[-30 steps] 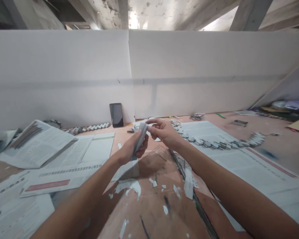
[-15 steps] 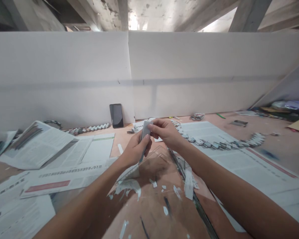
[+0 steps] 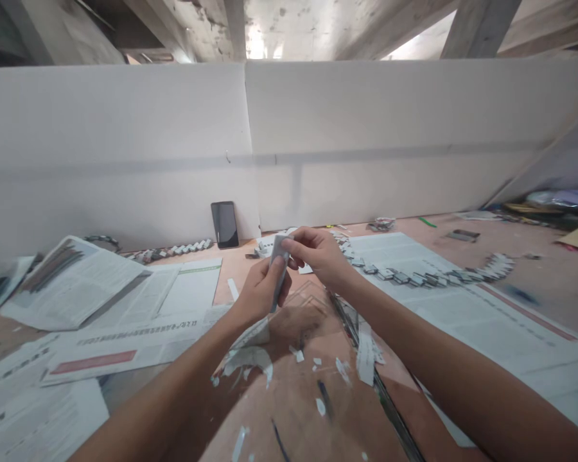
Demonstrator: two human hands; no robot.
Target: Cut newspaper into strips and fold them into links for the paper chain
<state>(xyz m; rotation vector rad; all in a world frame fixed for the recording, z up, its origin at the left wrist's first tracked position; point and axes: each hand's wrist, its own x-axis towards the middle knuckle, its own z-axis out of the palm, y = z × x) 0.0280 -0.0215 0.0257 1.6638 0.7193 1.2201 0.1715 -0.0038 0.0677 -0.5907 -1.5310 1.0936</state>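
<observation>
A narrow folded paper strip [image 3: 279, 255] stands nearly upright between my hands in the middle of the view. My left hand [image 3: 262, 285] is closed round its lower part, the thumb along its face. My right hand [image 3: 318, 255] pinches the strip near its top end, thumb and fingers together. Behind and to the right, a zigzag chain of folded paper pieces [image 3: 417, 278] curves over a newspaper sheet [image 3: 390, 247]. Small paper scraps [image 3: 320, 407] lie on the table below my hands.
A phone [image 3: 225, 224] leans against the white partition [image 3: 125, 128]. Newspapers [image 3: 96, 282] are spread at the left, with another folded chain [image 3: 187, 246] behind them. A long dark metal-like edge [image 3: 390, 410] runs toward me. Plastic-wrapped items [image 3: 559, 199] lie far right.
My left thumb has shifted slightly up along the strip. My right hand stays at the top end, nearly still.
</observation>
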